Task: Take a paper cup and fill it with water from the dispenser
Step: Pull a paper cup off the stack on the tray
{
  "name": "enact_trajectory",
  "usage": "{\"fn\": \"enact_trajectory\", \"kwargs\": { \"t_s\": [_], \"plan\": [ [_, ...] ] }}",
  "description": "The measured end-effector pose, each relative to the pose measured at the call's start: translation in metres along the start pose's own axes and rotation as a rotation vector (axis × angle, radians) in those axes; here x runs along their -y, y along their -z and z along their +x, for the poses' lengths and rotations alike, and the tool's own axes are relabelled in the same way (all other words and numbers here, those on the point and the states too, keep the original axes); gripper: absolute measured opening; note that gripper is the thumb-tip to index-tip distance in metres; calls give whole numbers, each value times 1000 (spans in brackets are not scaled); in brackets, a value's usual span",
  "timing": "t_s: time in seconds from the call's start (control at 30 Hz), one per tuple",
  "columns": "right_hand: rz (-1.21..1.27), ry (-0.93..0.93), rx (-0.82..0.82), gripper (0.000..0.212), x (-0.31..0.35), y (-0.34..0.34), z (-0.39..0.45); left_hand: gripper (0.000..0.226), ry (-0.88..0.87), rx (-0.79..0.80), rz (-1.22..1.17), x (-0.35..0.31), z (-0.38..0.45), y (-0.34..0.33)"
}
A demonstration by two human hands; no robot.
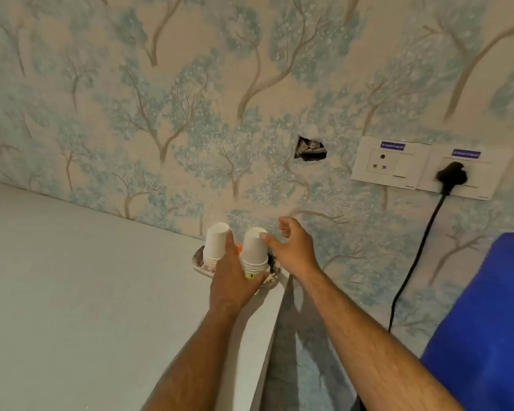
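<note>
Tree-patterned wallpaper rises behind a white counter. At the counter's far right corner a plate carries two upside-down stacks of paper cups, left stack and right stack. The left hand wraps the base of the right stack. The right hand is half open, thumb touching that stack's top cup. A black plug sits in the wall socket.
</note>
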State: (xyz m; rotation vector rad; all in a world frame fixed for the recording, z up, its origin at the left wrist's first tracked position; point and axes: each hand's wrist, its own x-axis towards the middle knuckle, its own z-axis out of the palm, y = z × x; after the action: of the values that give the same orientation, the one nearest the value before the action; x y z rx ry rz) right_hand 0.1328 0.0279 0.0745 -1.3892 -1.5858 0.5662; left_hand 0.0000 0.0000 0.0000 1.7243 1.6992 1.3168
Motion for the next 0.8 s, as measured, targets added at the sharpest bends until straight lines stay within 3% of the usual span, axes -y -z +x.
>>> {"fn": "enact_trajectory", "kwargs": {
  "t_s": [0.37, 0.8],
  "plan": [
    [-27, -38, 144, 80, -13, -28, 39, 131, 36, 36, 106, 4, 34, -19],
    [19, -52, 140, 76, -18, -31, 43, 136, 105, 46, 223, 2, 47, -31]
  ]
}}
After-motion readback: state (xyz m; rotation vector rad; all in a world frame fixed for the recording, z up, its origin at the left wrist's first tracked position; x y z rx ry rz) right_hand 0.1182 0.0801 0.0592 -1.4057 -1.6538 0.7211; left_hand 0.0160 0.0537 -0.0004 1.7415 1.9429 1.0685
